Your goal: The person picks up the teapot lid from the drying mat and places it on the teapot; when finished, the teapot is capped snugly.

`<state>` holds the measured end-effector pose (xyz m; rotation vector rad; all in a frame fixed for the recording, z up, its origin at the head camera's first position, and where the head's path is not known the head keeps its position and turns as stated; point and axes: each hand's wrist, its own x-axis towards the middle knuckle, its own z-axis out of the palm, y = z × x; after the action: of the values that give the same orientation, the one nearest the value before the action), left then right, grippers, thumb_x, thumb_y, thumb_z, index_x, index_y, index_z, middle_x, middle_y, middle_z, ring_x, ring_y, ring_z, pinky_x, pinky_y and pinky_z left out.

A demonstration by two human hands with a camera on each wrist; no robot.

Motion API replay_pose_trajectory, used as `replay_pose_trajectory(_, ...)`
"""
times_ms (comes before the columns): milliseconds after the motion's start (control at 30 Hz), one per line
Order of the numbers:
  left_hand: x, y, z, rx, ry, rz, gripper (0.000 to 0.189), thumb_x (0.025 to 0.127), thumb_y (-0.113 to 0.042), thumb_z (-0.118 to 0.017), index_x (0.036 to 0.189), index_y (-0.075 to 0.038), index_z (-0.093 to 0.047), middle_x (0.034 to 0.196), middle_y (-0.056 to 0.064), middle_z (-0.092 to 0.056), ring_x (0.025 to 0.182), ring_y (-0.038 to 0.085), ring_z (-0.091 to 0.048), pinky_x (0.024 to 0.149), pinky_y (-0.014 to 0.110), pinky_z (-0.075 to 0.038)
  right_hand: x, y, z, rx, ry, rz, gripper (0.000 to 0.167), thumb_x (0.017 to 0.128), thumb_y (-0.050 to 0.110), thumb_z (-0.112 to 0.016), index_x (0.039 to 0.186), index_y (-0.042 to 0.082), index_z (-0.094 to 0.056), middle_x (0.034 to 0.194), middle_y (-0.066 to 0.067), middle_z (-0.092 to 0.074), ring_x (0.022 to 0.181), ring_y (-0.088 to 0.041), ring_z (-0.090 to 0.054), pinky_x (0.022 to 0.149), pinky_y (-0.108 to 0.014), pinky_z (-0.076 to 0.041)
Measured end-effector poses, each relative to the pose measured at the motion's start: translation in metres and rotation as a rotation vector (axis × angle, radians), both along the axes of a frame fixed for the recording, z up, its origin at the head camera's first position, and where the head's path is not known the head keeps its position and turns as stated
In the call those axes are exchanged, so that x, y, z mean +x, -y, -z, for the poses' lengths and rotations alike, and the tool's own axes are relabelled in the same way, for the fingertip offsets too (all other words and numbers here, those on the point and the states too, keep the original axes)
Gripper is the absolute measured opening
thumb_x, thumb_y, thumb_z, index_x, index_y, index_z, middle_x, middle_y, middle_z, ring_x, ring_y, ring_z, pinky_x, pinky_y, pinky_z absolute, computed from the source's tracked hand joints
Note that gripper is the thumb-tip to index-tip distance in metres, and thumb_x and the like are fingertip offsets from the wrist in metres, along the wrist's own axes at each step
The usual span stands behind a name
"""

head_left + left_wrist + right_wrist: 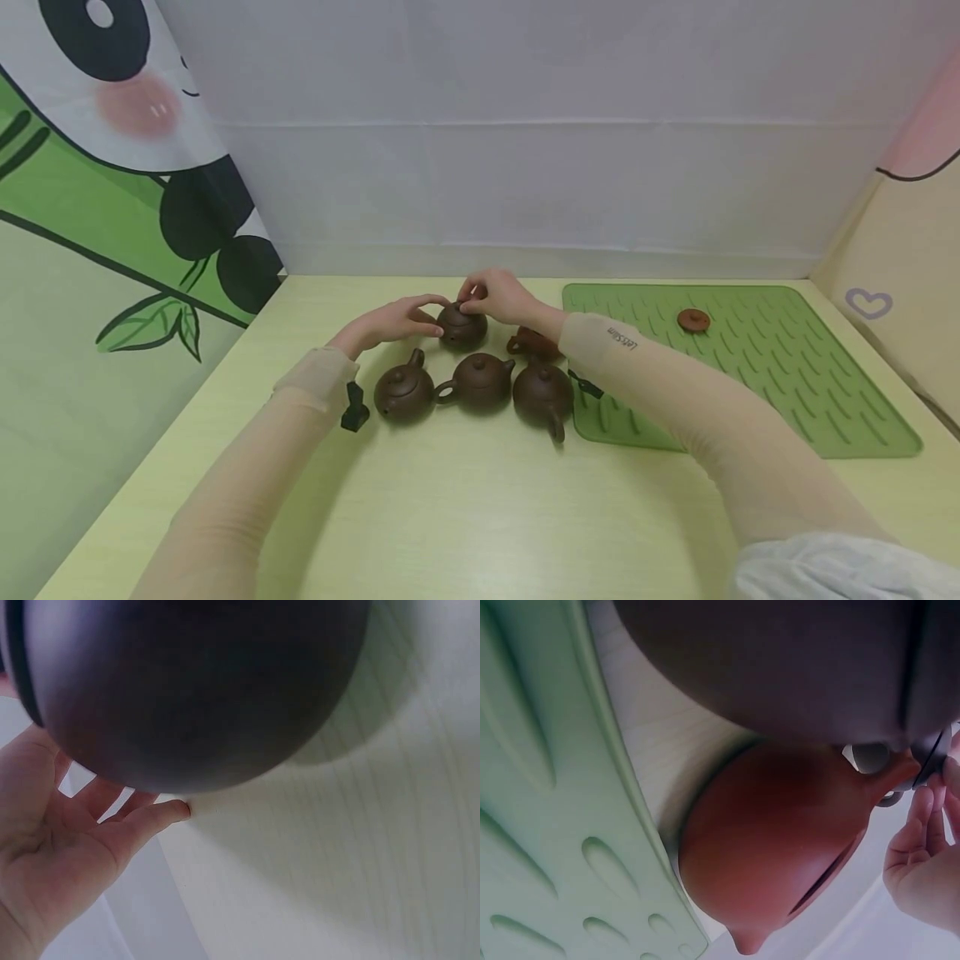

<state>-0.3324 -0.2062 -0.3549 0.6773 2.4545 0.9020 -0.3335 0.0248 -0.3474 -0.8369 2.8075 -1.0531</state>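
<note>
At the back of the group stands a small dark brown teapot (462,329). My left hand (393,321) holds it from the left, thumb near its side and a finger reaching to its upper edge. From the right, my right hand (498,297) pinches at the lid on its top; the fingertips partly cover the lid. In the left wrist view the left hand (67,840) shows behind a nearer dark teapot (195,690), which hides the held one. The right hand (930,855) appears at the right wrist view's edge, its fingertips at a dark teapot.
Three more dark teapots, a left one (403,393), a middle one (482,383) and a right one (542,396), stand in front. A reddish-brown lidless teapot (772,832) sits under my right forearm. A reddish lid (693,321) lies on the green mat (780,367).
</note>
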Motion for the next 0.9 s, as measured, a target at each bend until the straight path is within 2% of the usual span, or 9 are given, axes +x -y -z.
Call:
replay_pose_trajectory(733, -0.0002, 0.0005, -0.0008, 0.001, 0.016, 0.002, 0.055, 0.1, -0.022, -0.058, 0.151, -0.017, -0.036, 0.144, 0.02, -0.055, 0.14, 0.037, -0.046, 0.114, 0.06, -0.034, -0.0051, -0.0014, 0.0041, 0.028, -0.02, -0.016, 0.016, 0.094, 0.021, -0.069, 0.106, 0.012, -0.073, 0.091, -0.007, -0.072, 0.082, -0.017, -0.063, 0.073, -0.026, -0.047)
replay_pose_trajectory(900, -0.0003, -0.0004, -0.0003, 0.01, 0.016, 0.001, 0.055, 0.1, -0.022, -0.058, 0.15, -0.017, -0.037, 0.142, 0.019, -0.056, 0.14, 0.037, -0.046, 0.114, 0.06, -0.033, -0.0049, -0.0034, 0.0031, 0.038, -0.025, -0.024, 0.017, 0.094, 0.021, -0.068, 0.108, 0.011, -0.072, 0.096, -0.008, -0.072, 0.087, -0.019, -0.064, 0.077, -0.029, -0.049)
